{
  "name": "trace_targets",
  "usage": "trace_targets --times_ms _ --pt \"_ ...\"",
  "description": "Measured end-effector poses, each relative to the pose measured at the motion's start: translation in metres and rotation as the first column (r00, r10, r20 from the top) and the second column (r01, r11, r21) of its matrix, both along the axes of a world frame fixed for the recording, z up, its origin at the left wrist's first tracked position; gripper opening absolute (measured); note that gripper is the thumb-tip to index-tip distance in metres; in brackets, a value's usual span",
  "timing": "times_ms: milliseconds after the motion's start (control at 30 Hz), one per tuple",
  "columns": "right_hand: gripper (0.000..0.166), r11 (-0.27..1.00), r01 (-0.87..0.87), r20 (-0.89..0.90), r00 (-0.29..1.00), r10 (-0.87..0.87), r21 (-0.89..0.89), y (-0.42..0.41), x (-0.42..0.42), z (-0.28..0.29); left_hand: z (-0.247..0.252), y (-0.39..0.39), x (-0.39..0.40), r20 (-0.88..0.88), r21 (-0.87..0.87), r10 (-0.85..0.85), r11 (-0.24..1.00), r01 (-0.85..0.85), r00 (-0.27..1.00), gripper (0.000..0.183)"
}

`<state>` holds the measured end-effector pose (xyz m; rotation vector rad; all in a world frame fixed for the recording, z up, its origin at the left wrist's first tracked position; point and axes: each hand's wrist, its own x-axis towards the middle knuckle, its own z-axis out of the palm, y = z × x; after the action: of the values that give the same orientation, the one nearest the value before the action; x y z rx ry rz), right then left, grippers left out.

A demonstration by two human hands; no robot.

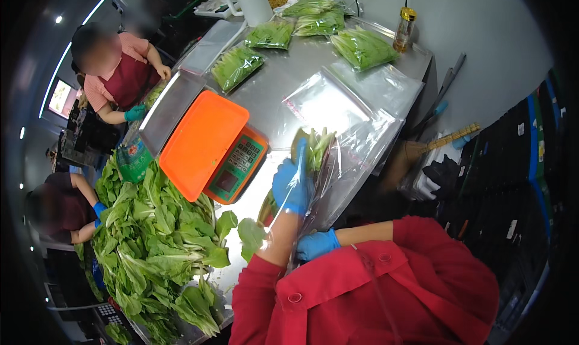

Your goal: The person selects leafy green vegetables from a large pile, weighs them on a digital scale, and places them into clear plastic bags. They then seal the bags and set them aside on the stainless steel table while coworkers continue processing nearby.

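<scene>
My left hand (291,184), in a blue glove, reaches inside a clear plastic bag (322,184) with its fingers along a bunch of leafy greens (319,149). Pale cut stems point away from me. My right hand (319,244), also gloved in blue, is closed at the bag's near end, close to my red apron (344,281); its fingertips are partly hidden. Left of my left hand stands an orange and green digital scale (239,166) with an orange tray (203,141). A single loose leaf (251,238) lies by my left forearm.
Loose leafy greens (158,236) are heaped at left. Flat clear bags (334,100) lie ahead on the metal table (267,85), beyond them several filled bags (364,48), a white jug (253,3) and a gold-lidded bottle (405,30). Two co-workers (131,80) (74,204) stand across at left.
</scene>
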<state>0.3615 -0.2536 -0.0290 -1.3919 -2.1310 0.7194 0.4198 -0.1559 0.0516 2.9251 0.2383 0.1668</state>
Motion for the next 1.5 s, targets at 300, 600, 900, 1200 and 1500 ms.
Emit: trace_targets --times_ms 300,600,900,1200,1500 --pt "0.023 0.996 0.007 -0.593 0.803 -0.058 -0.088 0.015 -0.001 0.027 0.000 0.014 0.004 -0.205 0.051 0.098 0.995 -0.089 0.974 0.057" --pt "0.019 0.987 0.148 -0.991 0.129 0.041 0.060 -0.026 0.108 0.165 0.171 0.092 -0.037 -0.048 -0.740 -0.478 0.606 0.290 0.877 0.040" --pt "0.042 0.897 0.403 -0.972 -0.208 -0.107 -0.184 -0.031 0.122 0.138 0.167 0.087 -0.059 -0.139 -0.706 -0.480 0.661 0.253 0.866 0.029" --pt "0.046 0.706 0.346 0.261 0.757 -0.599 0.618 -0.035 0.107 0.270 0.152 0.082 -0.063 -0.092 -0.232 -0.471 0.867 0.441 0.878 0.021" --pt "0.009 0.513 0.167 0.285 0.669 -0.686 0.842 -0.034 0.125 0.307 0.206 0.081 -0.054 0.247 -0.150 -0.235 0.949 0.276 0.940 0.024"
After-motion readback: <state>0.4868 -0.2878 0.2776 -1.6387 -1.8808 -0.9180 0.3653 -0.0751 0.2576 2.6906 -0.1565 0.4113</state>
